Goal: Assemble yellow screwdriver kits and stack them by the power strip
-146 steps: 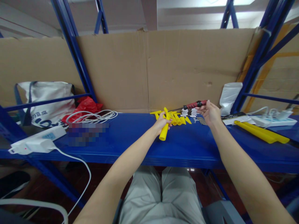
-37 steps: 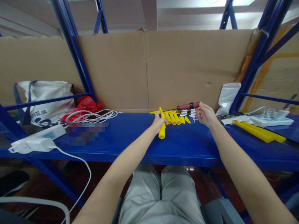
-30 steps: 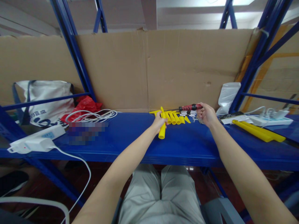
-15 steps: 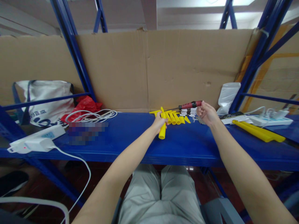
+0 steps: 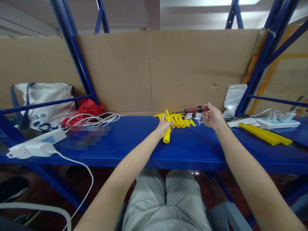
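Note:
My left hand (image 5: 164, 127) is wrapped around a yellow tube-like piece (image 5: 166, 137), its open round end pointing at me. The fingers of my right hand (image 5: 213, 116) are closed on the butt end of a red and black screwdriver (image 5: 193, 109). The screwdriver lies nearly level, its thin shaft running left toward the top of the yellow piece. Whether its tip touches that piece is hidden near my left hand. Just behind and right of my left hand, several more yellow pieces (image 5: 177, 122) lie in a row.
Small black-and-white items (image 5: 194, 116) lie under the screwdriver. Two long yellow pieces (image 5: 267, 134) and a power strip (image 5: 279, 123) are at the right. Coiled white cable (image 5: 96, 119), a red bag (image 5: 88, 108) and another power strip (image 5: 38, 144) sit left. Cardboard (image 5: 115, 73) stands behind the blue shelf (image 5: 134, 154).
The screwdriver handle has turned a little, showing more of its black parts, and my right fingers have shifted slightly around its end. My left hand keeps its hold on the yellow piece.

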Demonstrator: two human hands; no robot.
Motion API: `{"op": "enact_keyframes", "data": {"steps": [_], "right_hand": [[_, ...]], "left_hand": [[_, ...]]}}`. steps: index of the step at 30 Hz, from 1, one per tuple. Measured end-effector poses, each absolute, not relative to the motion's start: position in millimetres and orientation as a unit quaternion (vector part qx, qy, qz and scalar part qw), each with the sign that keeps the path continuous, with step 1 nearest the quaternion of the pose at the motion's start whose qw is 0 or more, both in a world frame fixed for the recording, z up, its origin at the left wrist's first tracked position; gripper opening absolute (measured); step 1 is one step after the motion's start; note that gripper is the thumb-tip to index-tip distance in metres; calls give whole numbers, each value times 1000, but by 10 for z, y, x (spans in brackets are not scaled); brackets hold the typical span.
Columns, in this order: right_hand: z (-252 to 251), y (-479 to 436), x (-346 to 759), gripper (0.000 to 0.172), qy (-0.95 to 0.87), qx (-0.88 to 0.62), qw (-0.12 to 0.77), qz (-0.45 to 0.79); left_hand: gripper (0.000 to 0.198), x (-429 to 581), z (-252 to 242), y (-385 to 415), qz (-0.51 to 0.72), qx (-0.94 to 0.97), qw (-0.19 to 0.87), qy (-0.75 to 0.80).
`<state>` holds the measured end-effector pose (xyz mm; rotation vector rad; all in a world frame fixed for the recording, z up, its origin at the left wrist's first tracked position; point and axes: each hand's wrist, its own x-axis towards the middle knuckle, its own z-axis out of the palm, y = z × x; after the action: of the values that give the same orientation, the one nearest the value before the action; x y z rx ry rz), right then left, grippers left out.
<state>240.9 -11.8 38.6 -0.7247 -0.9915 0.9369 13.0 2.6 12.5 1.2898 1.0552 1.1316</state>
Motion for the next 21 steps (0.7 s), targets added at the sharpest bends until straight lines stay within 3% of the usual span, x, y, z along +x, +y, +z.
{"op": "enact_keyframes", "data": {"steps": [8, 17, 21], "right_hand": [[426, -150, 2355, 27, -438, -320, 728, 419], [392, -112, 2369, 41, -435, -333, 731, 406], [412, -128, 2340, 36, -407, -355, 737, 406]], "left_hand": [[68, 134, 133, 7, 478, 538, 534, 443], [67, 133, 125, 23, 481, 534, 533, 446], [67, 137, 129, 17, 478, 538, 528, 452]]}}
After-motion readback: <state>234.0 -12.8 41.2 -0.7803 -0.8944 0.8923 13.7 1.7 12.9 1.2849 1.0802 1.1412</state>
